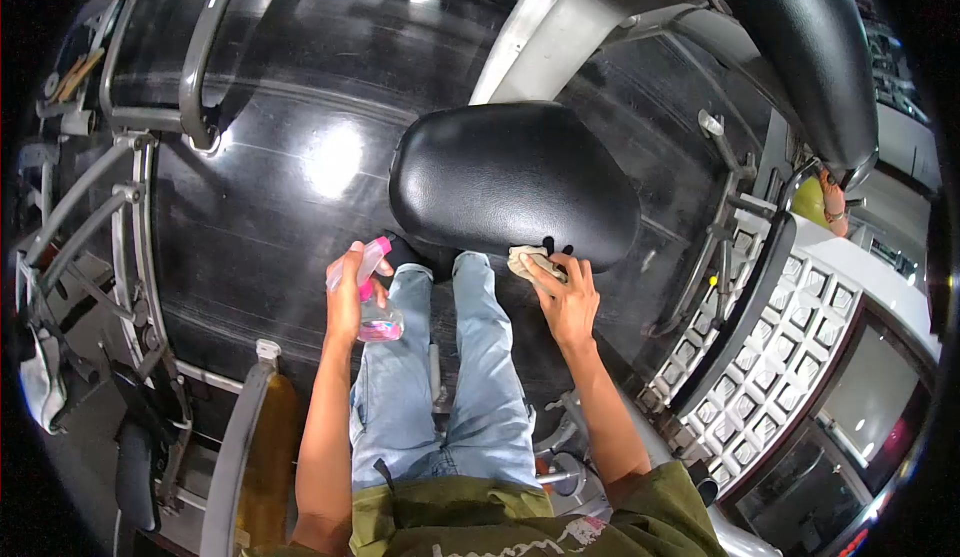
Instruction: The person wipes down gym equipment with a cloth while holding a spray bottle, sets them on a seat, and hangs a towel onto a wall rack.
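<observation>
My left hand (346, 295) is wrapped round a clear spray bottle (382, 325) with a pink nozzle and pink liquid low inside. It is held in front of my left leg, apart from the seat. My right hand (568, 302) grips a crumpled beige cloth (527, 261) at the near edge of the black padded seat (510, 172). The cloth seems to touch the side of the padding. Small dark knobs or levers show just beyond my right fingers.
A second black pad (810, 47) rises at upper right on the machine's white frame (540, 42). Grey metal gym frames (135, 217) stand at left. Another machine and a white patterned block wall (770, 357) are at right. Dark rubber flooring (260, 227) reflects lights.
</observation>
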`<state>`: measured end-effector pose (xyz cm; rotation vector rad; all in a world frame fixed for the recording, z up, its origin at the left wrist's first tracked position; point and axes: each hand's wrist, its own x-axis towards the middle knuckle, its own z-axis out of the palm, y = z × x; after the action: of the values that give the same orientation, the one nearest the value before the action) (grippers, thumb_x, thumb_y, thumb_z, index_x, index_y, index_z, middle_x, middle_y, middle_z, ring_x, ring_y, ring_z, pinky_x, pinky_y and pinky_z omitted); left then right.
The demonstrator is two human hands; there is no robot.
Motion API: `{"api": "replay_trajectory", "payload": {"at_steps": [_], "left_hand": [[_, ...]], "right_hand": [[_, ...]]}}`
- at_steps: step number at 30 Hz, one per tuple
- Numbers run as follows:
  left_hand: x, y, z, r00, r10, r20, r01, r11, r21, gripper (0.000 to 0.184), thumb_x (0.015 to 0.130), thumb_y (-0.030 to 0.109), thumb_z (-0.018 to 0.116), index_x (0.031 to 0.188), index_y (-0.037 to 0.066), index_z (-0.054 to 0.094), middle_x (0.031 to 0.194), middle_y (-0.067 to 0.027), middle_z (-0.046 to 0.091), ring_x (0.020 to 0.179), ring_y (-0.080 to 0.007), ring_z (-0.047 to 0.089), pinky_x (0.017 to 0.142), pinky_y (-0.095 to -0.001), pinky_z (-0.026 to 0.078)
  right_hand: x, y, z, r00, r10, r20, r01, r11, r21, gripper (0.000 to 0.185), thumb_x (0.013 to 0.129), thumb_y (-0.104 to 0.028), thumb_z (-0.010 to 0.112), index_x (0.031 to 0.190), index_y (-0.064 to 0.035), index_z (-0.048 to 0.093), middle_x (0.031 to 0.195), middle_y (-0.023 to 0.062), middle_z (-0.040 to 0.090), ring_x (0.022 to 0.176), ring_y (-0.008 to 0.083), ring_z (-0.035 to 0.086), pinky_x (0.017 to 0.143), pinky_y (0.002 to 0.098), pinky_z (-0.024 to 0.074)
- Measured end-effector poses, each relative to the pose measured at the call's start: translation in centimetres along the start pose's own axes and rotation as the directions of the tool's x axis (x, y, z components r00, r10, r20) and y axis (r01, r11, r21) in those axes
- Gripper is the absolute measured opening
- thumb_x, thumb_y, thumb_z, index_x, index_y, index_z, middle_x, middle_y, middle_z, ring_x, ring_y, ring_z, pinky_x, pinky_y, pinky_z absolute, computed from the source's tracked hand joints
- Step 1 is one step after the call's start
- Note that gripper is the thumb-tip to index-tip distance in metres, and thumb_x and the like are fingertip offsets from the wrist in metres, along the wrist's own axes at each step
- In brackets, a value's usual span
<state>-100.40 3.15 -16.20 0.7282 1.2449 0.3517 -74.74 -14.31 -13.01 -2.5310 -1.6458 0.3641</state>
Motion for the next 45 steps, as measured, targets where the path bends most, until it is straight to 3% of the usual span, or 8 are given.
{"api": "replay_trajectory", "payload": {"at_steps": [5,7,12,13,27,36,43,45], "left_hand": [[-1.3,0.0,-0.7,1.0,0.023,0.016,-0.023,1.0,0.003,0.053,0.099,0.05,0.043,0.088,0.0,0.059,0.078,-0.0124,0.063,0.045,-0.0167,0.053,0.057,-0.0333,0.05],[-1.6,-0.3,-0.9,0.999,0.035,0.005,-0.035,0.999,-0.017,0.053,0.099,0.05,0.043,0.087,0.0,0.059,0.078,-0.0122,0.063,0.045,-0.0164,0.053,0.057,-0.0331,0.05],[-2.0,-1.4,-0.7,0.999,0.031,-0.028,-0.032,0.998,-0.052,0.053,0.099,0.049,0.042,0.086,0.0,0.059,0.077,-0.0116,0.063,0.045,-0.0156,0.053,0.055,-0.0322,0.049],[-2.0,-1.7,-0.6,0.999,0.032,-0.025,-0.034,0.998,-0.061,0.054,0.099,0.048,0.041,0.085,0.0,0.06,0.077,-0.0114,0.063,0.045,-0.0156,0.053,0.056,-0.0321,0.049],[-2.9,-1.4,1.3,0.982,0.082,-0.171,-0.109,0.982,-0.152,0.044,0.1,0.038,0.048,0.087,0.0,0.066,0.075,-0.0065,0.065,0.044,-0.0117,0.051,0.046,-0.0271,0.043],[-0.4,2.5,6.3,0.965,0.088,-0.248,0.014,0.923,0.385,0.049,0.092,0.047,0.053,0.073,0.004,0.068,0.058,-0.0031,0.06,0.04,-0.0135,0.052,0.046,-0.0287,0.04],[-1.2,2.2,3.6,0.974,0.098,-0.205,-0.031,0.951,0.307,0.048,0.093,0.045,0.052,0.074,0.004,0.067,0.063,-0.0038,0.062,0.04,-0.013,0.05,0.045,-0.0284,0.04],[-1.6,1.6,1.9,0.994,-0.011,-0.105,0.018,0.998,0.063,0.043,0.094,0.042,0.054,0.084,0.004,0.07,0.068,-0.0025,0.064,0.046,-0.0119,0.053,0.047,-0.0272,0.041]], "right_hand": [[2.8,0.5,0.1,0.954,-0.299,0.033,0.301,0.952,-0.052,0.044,0.077,-0.016,0.07,0.115,-0.038,0.07,0.103,-0.0054,0.056,0.087,0.0193,0.055,0.055,0.0305,0.0552],[5.3,-0.5,0.3,0.818,-0.56,0.136,0.57,0.819,-0.059,0.041,0.079,-0.014,0.066,0.114,-0.0349,0.07,0.102,-0.0061,0.055,0.089,0.018,0.054,0.051,0.0272,0.0547],[8.9,-5.0,1.4,0.618,-0.76,0.201,0.785,0.612,-0.096,0.021,0.076,-0.021,0.064,0.095,-0.0115,0.068,0.09,-0.0039,0.047,0.086,0.0145,0.05,0.05,0.0228,0.0518],[9.3,-5.8,1.6,0.598,-0.767,0.233,0.801,0.585,-0.131,0.031,0.078,-0.02,0.062,0.108,-0.0174,0.07,0.093,-0.0046,0.049,0.089,0.0137,0.05,0.053,0.0225,0.0509],[9.5,-1.0,-3.3,0.622,-0.683,0.383,0.771,0.62,-0.146,0.039,0.078,-0.017,0.067,0.114,-0.032,0.069,0.1,-0.0029,0.051,0.094,0.0166,0.053,0.058,0.0268,0.0567],[10.3,-1.8,-3.3,0.825,-0.549,0.133,0.547,0.835,0.06,0.045,0.064,-0.021,0.082,0.107,-0.0317,0.072,0.092,-0.0023,0.06,0.082,0.0186,0.06,0.061,0.0331,0.0545],[12.1,-6.0,-1.0,0.74,-0.651,0.172,0.634,0.759,0.146,0.043,0.068,-0.022,0.079,0.109,-0.0278,0.069,0.103,-0.0044,0.058,0.096,0.0189,0.057,0.064,0.0313,0.0576],[13.1,-8.8,0.0,0.725,-0.66,0.196,0.634,0.751,0.183,0.04,0.07,-0.022,0.077,0.109,-0.0253,0.069,0.105,-0.0048,0.056,0.101,0.0182,0.054,0.064,0.0309,0.0577]]}}
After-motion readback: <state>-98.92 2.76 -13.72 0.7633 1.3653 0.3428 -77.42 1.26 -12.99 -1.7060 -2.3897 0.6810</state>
